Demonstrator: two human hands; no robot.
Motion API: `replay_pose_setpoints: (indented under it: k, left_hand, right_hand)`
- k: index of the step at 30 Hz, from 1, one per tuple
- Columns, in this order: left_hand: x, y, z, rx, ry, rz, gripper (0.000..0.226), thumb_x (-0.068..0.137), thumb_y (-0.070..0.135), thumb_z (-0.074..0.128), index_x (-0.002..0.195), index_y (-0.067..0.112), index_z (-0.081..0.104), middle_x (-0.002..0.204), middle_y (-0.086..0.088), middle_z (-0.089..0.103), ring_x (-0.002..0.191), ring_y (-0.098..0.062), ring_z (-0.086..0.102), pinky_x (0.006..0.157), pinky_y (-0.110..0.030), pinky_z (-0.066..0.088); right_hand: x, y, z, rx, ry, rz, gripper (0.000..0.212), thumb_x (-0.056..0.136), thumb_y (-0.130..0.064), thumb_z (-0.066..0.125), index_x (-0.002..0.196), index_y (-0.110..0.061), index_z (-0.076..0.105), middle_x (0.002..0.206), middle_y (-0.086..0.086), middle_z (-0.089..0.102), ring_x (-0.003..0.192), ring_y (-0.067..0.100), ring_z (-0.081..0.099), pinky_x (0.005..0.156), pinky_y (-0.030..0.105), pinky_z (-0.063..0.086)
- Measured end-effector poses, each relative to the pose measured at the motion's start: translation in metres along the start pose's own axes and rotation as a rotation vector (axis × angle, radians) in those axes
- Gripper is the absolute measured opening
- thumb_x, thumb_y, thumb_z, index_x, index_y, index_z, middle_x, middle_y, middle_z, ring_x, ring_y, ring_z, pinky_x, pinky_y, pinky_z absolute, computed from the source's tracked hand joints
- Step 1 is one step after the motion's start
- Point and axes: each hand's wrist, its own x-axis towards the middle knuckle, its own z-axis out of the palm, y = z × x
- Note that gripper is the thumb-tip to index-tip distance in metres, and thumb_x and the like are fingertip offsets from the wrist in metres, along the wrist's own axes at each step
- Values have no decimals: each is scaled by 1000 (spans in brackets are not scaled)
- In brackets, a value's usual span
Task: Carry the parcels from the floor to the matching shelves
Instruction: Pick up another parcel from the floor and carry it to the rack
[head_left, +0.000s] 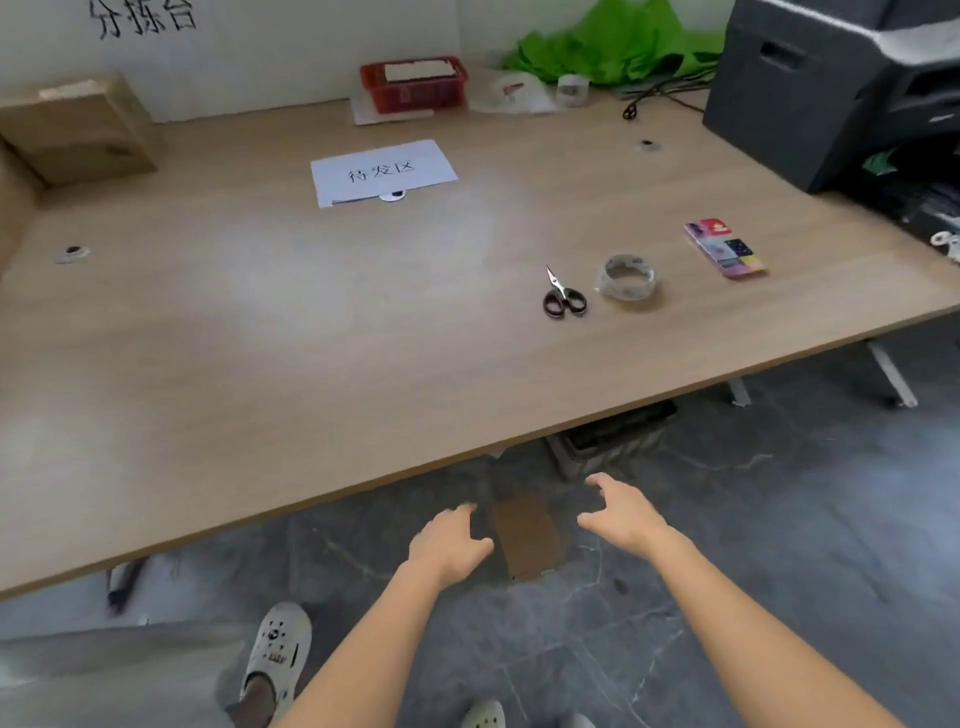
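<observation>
Reaching down toward the floor, the left hand (449, 540) and the right hand (621, 512) are both spread open and empty, fingers loosely curled, one on either side of a small brown cardboard parcel (527, 535). The parcel lies flat on the dark marbled floor (779, 519), just at the table's front edge, and neither hand appears to touch it (the picture is a little blurred there). Below the left arm a pale clog (275, 654) stands on the floor.

Above the hands stretches the wooden table (260, 338). On it lie scissors (562, 296) just beside a roll of clear tape (627, 278), with a colourful flat packet (724, 248) further right. A paper sign (383, 171) sits mid-table, a red basket (414, 83) behind it, a cardboard box (78, 130) at the left and a dark printer (831, 88) at the right.
</observation>
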Motion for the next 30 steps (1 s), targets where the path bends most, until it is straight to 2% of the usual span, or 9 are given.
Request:
replay_pose_setpoints:
  k: [6,9,12,15,17,21,23,26,30]
  left_hand:
    - [152,-51,122,-130,-1,-31,68,83,35,57,144,17,32,145,-11,43,127,-27,47,99,-34,43]
    - [238,-81,186,-148,-2,-39,67,84,31,59,144,16,33,144,-12,43,127,-27,47,100,-33,42]
    - [321,-116,245,-108,-26,-29,69,86,28,55,147,14,26,149,-14,37,131,-28,44,105,-34,39]
    - [394,-148,295,-92,-54,-59,71,88,31,50,149,12,18,154,-13,27,139,-28,32,109,-30,31]
    - [430,-161,322,-177,-84,-94,75,91,35,49,150,10,10,157,-13,21,141,-27,30,106,-28,31]
    - [467,-167,357,-316,-123,-120,80,92,43,46,151,8,4,160,-11,9,146,-27,16,117,-33,20]
    - [473,-165,360,-395,-153,-133,82,89,46,49,151,10,9,159,-11,17,143,-28,25,117,-36,25]
    - [466,-155,351,-581,-132,-188,78,89,44,52,150,12,16,155,-10,27,136,-28,38,103,-34,42]
    - [440,-132,331,-691,-87,-181,73,92,30,53,150,14,12,155,-9,27,133,-30,42,103,-41,44]
  right_hand:
    - [158,81,96,76,-24,-11,61,85,-27,58,142,-24,38,135,3,53,99,21,62,68,25,45]
    - [244,123,154,78,-3,10,64,84,-20,59,143,-23,34,126,11,59,98,24,61,68,26,46]
    - [329,161,210,101,-11,11,69,85,-22,59,146,-27,28,108,12,63,79,21,61,59,25,48]
    - [402,197,257,137,10,32,72,83,-27,63,146,-22,28,127,13,59,108,28,60,79,29,50]
    - [438,213,284,186,-3,48,73,84,-31,60,147,-19,26,132,11,54,112,26,57,79,27,47]
    - [477,226,322,282,-51,41,71,87,-37,56,147,-16,25,137,7,48,121,24,50,87,24,37]
    - [483,226,328,332,-40,69,66,87,-37,57,143,-13,33,140,8,47,125,24,48,87,23,36]
    - [481,222,323,396,-21,94,62,87,-37,58,140,-11,39,133,9,52,113,22,53,82,24,37]
    - [455,214,304,408,22,99,55,85,-37,60,131,-9,47,120,9,57,107,24,56,85,31,44]
